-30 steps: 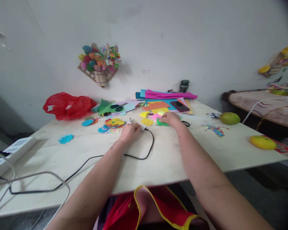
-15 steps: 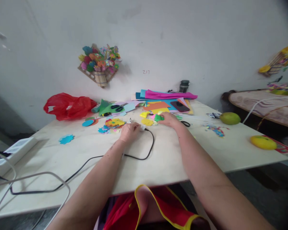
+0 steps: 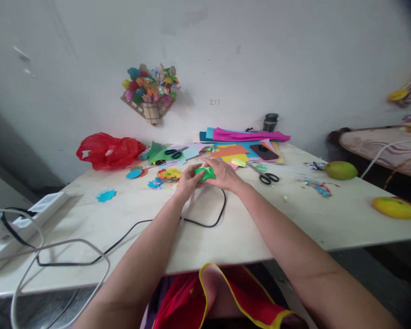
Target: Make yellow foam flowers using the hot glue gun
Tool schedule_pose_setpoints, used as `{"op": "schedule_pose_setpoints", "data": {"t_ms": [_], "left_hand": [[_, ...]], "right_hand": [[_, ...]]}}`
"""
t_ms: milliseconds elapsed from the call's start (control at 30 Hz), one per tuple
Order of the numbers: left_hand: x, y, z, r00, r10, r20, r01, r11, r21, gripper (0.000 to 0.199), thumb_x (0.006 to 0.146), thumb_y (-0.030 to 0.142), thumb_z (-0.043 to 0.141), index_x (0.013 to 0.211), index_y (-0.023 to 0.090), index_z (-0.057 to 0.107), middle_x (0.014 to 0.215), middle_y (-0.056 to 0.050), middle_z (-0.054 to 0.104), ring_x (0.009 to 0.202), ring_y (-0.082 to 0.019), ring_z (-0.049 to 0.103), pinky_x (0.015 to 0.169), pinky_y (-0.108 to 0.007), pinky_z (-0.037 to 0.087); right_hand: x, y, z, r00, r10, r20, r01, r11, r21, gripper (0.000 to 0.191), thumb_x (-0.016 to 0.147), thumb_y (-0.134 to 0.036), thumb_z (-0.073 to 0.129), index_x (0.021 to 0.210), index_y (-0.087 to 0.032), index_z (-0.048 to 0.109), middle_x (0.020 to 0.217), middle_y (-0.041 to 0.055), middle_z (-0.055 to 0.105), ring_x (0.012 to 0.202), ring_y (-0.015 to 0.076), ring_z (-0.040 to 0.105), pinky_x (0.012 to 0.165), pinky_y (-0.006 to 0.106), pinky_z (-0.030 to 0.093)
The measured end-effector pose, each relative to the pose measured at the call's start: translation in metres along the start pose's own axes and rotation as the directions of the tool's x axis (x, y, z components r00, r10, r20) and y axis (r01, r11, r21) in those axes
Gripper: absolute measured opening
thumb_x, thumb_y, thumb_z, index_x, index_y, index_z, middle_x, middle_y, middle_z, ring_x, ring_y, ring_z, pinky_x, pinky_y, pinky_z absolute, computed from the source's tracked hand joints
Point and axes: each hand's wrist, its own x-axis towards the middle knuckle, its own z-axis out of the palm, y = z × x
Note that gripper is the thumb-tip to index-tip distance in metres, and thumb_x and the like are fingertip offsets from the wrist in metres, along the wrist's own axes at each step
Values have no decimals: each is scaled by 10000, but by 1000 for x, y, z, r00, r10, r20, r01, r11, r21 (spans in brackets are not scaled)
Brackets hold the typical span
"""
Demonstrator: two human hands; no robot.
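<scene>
A small, shiny green piece [image 3: 206, 173] is between my two hands, above the middle of the table. My left hand [image 3: 187, 183] pinches its left side. Curled around the right side of it is my right hand [image 3: 225, 174], fingers bent. A black cable [image 3: 212, 225] loops on the table below and runs up under the hands, where its end is hidden. One pale, thin stick [image 3: 187, 211] slants down beneath my left hand. Just left lie paper flowers [image 3: 169, 174] in yellow, red and blue. Black-handled scissors [image 3: 267, 177] rest to the right.
Coloured sheets [image 3: 228, 152], a phone [image 3: 264, 152] and second scissors [image 3: 176, 153] lie at the back. A red plastic bag [image 3: 109, 151] is at back left. The power strip [image 3: 44, 208] stands at left with loose cables. Two mangoes, one green [image 3: 341, 170], one yellow [image 3: 393, 208], lie right.
My right hand has moved left with the green piece, meeting my left hand. The scissors on the right are now uncovered. The view has shifted slightly left.
</scene>
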Motion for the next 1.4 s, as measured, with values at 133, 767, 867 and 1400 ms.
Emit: {"op": "schedule_pose_setpoints", "data": {"t_ms": [133, 767, 867, 1400], "left_hand": [[1, -1, -7, 999, -11, 30, 14, 996, -91, 563, 671, 390, 672, 1162, 178, 496, 753, 8, 533, 581, -73, 525, 485, -195, 491], [4, -5, -11, 998, -28, 63, 41, 975, -220, 487, 642, 362, 706, 1073, 196, 551, 765, 18, 528, 594, -64, 519, 490, -185, 492], [4, -4, -10, 998, -30, 60, 43, 972, -232, 483, 640, 360, 710, 1064, 193, 551, 757, 21, 522, 582, -62, 513, 482, -190, 492], [1, 1, -8, 995, -59, 79, 74, 977, -201, 450, 634, 362, 711, 1017, 186, 553, 737, 32, 504, 578, -58, 491, 482, -194, 495]], "right_hand": [[0, 8, -6, 981, 174, -87, -137, 935, 328, 516, 684, -311, 629, 1173, -188, 519, 1094, 91, 606, 1017, 212, 540, 865, 357, 411], [-3, 22, -10, 796, 546, 260, -499, 351, 792, 166, 588, -195, 678, 745, -142, 667, 633, 11, 660, 567, 107, 589, 570, 226, 449], [-3, 20, -12, 790, 534, 302, -514, 309, 800, 166, 578, -175, 679, 741, -145, 660, 610, 8, 654, 567, 114, 595, 563, 228, 453], [-4, 25, -7, 779, 533, 331, -547, 318, 774, 173, 594, -202, 682, 757, -149, 663, 611, 8, 645, 570, 114, 592, 555, 230, 455]]}}
